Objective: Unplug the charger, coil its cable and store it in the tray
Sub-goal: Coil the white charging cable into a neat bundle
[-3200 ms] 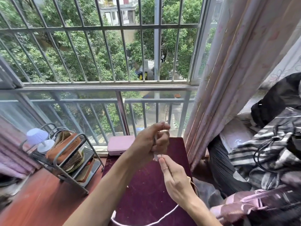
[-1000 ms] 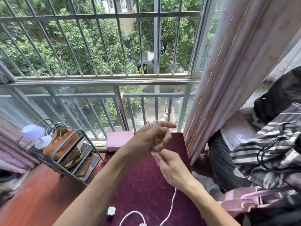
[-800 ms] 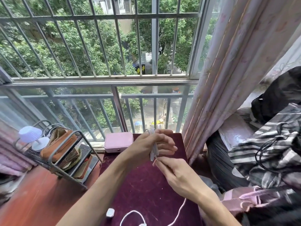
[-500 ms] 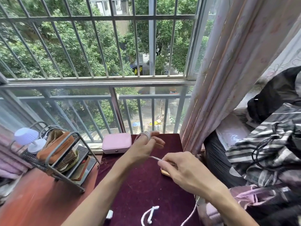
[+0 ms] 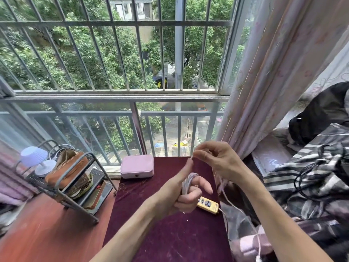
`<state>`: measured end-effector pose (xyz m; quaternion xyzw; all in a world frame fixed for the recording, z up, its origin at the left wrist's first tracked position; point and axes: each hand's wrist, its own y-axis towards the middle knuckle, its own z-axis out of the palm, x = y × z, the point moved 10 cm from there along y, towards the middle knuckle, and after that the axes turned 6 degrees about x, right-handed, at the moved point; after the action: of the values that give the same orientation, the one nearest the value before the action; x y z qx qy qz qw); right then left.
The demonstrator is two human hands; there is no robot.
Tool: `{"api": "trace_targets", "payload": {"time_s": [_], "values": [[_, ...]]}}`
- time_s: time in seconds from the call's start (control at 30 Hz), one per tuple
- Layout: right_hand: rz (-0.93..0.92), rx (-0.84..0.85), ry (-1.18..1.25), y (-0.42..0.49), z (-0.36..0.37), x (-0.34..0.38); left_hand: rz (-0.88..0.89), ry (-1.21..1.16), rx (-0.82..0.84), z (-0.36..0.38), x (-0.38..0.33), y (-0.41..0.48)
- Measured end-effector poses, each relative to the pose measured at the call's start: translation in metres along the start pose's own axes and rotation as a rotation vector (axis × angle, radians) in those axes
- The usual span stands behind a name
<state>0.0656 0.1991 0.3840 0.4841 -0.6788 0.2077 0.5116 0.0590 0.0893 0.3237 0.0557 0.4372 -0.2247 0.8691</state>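
While left hand (image 5: pixel 181 193) clenches coiled cable (image 5: pixel 188 183), right hand (image 5: pixel 217 159) pinches strand above.

From my seat the table (image 5: pixel 170 237) runs away toward the window bars (image 5: pixel 117 59). A small case (image 5: pixel 137 168) sits at its far edge, left of centre. A power strip (image 5: pixel 207 204) lies on the table right of centre, partly behind my left hand (image 5: pixel 181 195). My right hand (image 5: pixel 219 159) is farther and to the right. A wire rack (image 5: pixel 75 186) stands left of the table, a curtain (image 5: pixel 273 82) hangs on the right, and bedding (image 5: pixel 311 186) lies beyond it.
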Motion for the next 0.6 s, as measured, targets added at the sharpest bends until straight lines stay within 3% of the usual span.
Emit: {"api": "trace_targets", "payload": {"time_s": [0.2,0.4,0.53,0.6], "values": [[0.037,-0.051,0.195,-0.01,0.019,-0.024,0.126,0.11,-0.009,0.018,-0.019,-0.009],[0.094,-0.069,0.367,-0.022,0.045,-0.039,0.232,-0.088,0.083,0.026,-0.037,-0.005],[0.114,-0.068,0.33,-0.034,0.066,-0.04,0.35,-0.082,-0.099,0.0,-0.06,-0.008],[0.108,-0.025,0.162,-0.043,0.079,-0.039,0.373,-0.073,-0.172,-0.012,-0.068,-0.011]]}}
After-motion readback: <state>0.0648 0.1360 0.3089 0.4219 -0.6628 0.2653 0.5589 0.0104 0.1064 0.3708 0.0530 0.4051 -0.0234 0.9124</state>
